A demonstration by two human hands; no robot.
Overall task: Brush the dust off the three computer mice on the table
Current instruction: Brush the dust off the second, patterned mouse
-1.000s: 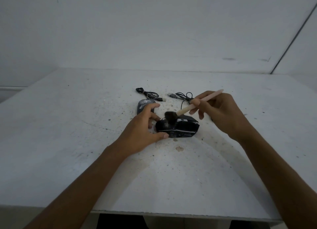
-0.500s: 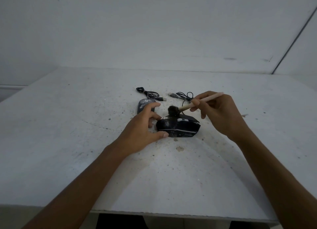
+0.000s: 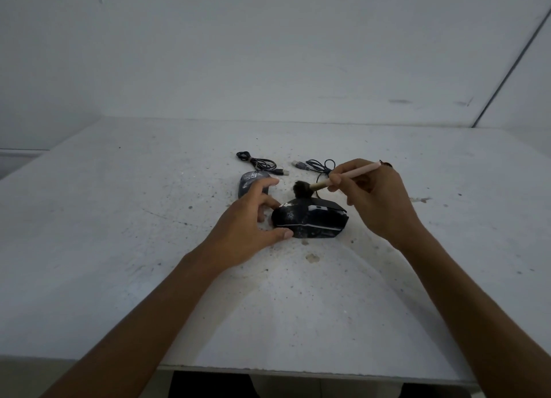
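Black mouse (image 3: 310, 221) mid-table (image 3: 119, 248), left hand (image 3: 241, 224) curled round its end, right hand (image 3: 378, 200) pinching brush (image 3: 320, 185) over far edge.

A wide, pale grey table (image 3: 113, 248) fills the lower half of the view, its top speckled with dark grit and dusty smears. Its far edge meets a plain white wall (image 3: 268, 54) marked with a few faint dark scuffs (image 3: 401, 101). A thin dark line (image 3: 507, 60) slants down the wall at right, possibly a corner joint. A low ledge (image 3: 18, 153) shows at far left. The light is dim, even and cool.
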